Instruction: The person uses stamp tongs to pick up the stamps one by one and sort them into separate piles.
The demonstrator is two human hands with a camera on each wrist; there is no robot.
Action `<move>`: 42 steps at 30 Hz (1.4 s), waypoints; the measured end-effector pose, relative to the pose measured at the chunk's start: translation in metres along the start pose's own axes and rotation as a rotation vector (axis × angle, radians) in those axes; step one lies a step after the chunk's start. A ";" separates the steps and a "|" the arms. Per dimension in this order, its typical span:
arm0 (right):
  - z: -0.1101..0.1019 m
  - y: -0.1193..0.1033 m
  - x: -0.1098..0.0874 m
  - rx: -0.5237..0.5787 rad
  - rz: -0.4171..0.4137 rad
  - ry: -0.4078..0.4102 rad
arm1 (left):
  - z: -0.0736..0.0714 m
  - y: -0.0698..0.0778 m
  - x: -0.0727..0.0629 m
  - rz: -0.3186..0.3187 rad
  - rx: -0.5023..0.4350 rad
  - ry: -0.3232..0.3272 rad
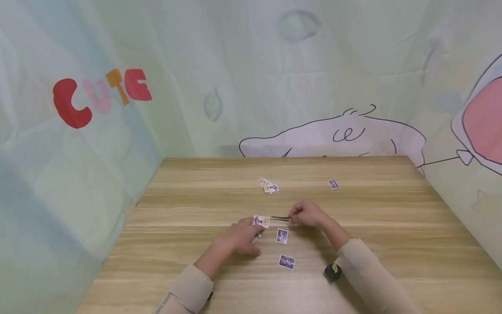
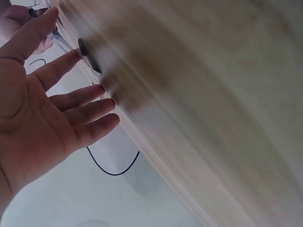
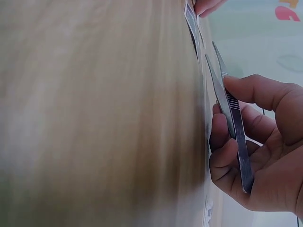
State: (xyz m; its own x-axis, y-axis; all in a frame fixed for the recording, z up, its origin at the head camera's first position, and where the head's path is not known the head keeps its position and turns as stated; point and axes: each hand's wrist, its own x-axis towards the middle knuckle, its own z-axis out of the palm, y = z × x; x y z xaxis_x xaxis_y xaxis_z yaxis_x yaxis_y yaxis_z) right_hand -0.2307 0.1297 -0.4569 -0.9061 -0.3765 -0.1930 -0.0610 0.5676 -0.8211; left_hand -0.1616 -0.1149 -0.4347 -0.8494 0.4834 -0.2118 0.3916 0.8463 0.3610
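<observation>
On the wooden table (image 1: pixel 188 205), my left hand (image 1: pixel 251 227) lies with straight fingers (image 2: pixel 90 92) touching a small picture card (image 1: pixel 261 221). My right hand (image 1: pixel 299 218) pinches metal tweezers (image 1: pixel 280 218) between thumb and fingers (image 3: pixel 246 90). The tweezers (image 3: pixel 231 118) point left at the card (image 3: pixel 191 21), seen edge-on, and their two tips stand slightly apart just short of it. The left hand's fingertips (image 3: pixel 208 5) show beyond the card.
Two more small cards (image 1: pixel 282 236) (image 1: pixel 286 261) lie in front of my hands. A little heap of cards (image 1: pixel 268 185) and a single card (image 1: pixel 334 184) lie farther back. A small black and yellow object (image 1: pixel 333 271) sits by my right forearm. Cloth walls close in three sides.
</observation>
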 end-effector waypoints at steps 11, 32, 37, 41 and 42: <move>0.002 -0.004 0.005 0.000 -0.021 -0.064 | -0.002 -0.003 -0.001 0.022 0.004 0.001; -0.001 -0.007 0.002 0.000 0.002 -0.101 | -0.005 -0.003 0.000 0.058 0.026 -0.002; 0.002 -0.006 0.004 -0.001 0.001 -0.090 | -0.004 -0.003 0.000 0.064 0.024 0.002; 0.003 -0.007 0.005 -0.001 -0.009 -0.077 | -0.004 -0.004 -0.001 0.062 0.032 0.005; 0.003 -0.007 0.005 -0.005 -0.013 -0.073 | -0.004 -0.004 -0.001 0.061 0.032 0.006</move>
State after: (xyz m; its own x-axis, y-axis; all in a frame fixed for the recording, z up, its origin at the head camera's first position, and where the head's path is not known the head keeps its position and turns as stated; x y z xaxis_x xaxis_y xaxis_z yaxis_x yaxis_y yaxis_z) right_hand -0.2337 0.1212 -0.4538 -0.8725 -0.4361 -0.2206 -0.0751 0.5657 -0.8212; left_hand -0.1635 -0.1195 -0.4318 -0.8254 0.5334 -0.1849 0.4540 0.8219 0.3441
